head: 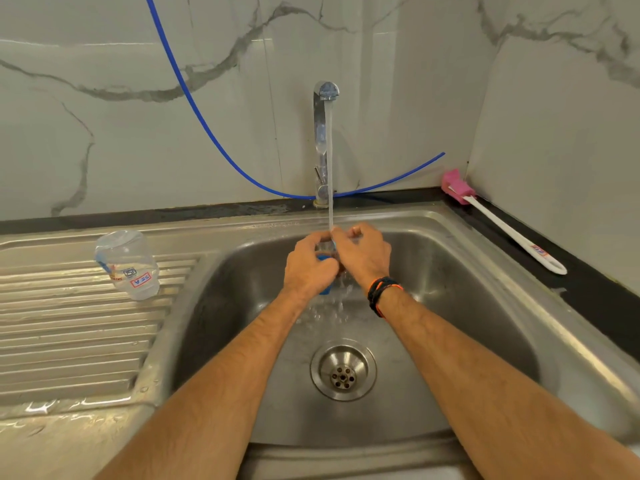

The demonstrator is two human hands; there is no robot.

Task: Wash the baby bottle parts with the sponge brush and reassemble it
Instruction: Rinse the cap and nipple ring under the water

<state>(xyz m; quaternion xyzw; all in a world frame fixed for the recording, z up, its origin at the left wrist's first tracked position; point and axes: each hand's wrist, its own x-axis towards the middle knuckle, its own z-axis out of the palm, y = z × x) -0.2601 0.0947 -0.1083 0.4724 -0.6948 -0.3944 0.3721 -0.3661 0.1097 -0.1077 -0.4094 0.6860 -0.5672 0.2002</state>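
The small part held under the water is largely hidden: only a blue piece (325, 258) is seen between the palms, with another bit of blue below the left wrist, and its shape cannot be made out. The left hand (309, 268) is curled round it from the 9 o'clock side, and the right hand (363, 252) is closed on it from 3 o'clock, fingertips meeting under the stream (330, 168). Whether the teat is in the grasp cannot be told.

The stream falls from the tap (323, 133) at 12 o'clock and splashes below the hands, blurring the basin floor there. A dark and orange wristband (381, 294) is worn on the right wrist.

The clear bottle body (128, 265) is stood mouth down on the ribbed draining board (69, 323) at 9 o'clock, well apart from the hands. The sponge brush (498, 223) is laid on the dark tabletop (595, 299) at 2 o'clock, its pink head in the corner by the wall. A blue hose (207, 126) is hung across the marble wall behind the tap.

The sink (485, 306) walls enclose the hands on all sides; open basin is left around the drain (343, 370) at 6 o'clock.
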